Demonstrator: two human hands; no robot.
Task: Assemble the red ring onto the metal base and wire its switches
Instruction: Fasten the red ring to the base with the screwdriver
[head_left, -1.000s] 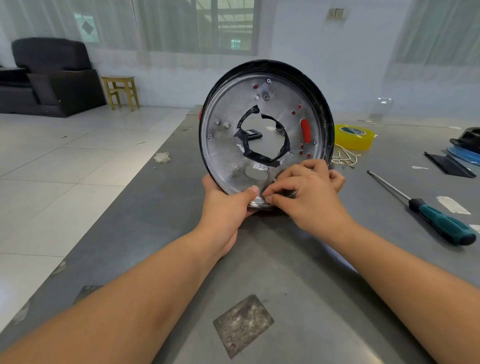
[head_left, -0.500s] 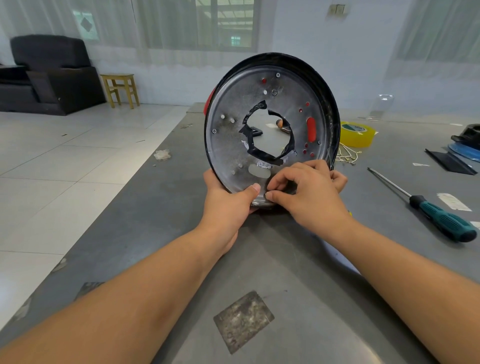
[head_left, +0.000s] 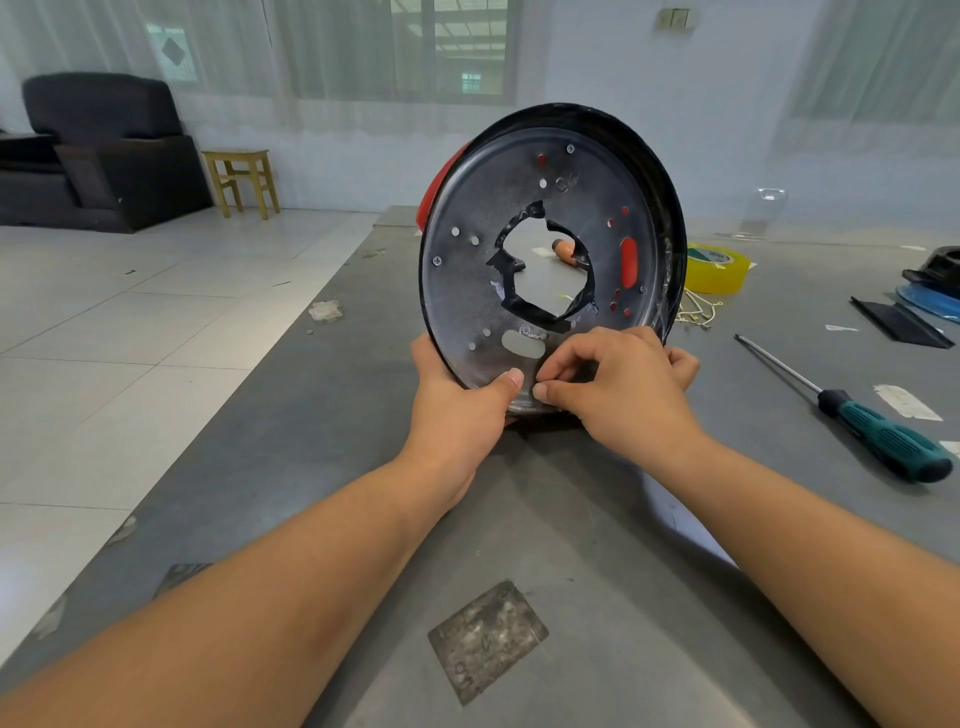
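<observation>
Mostly hidden, red ring (head_left: 436, 187) behind metal base (head_left: 467, 291).

green print on yellow tape roll (head_left: 719, 270) too small, no readable text

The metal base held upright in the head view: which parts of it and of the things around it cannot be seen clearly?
- Red ring: behind the metal base; only slivers show.
- Switches and wiring: none visible on this face.
- Right hand: its fingers pinch at the lower rim; what they hold is too small to tell.
- Orange-handled object: seen only through the centre hole.
- Black and blue parts: cut by the right edge.
</observation>
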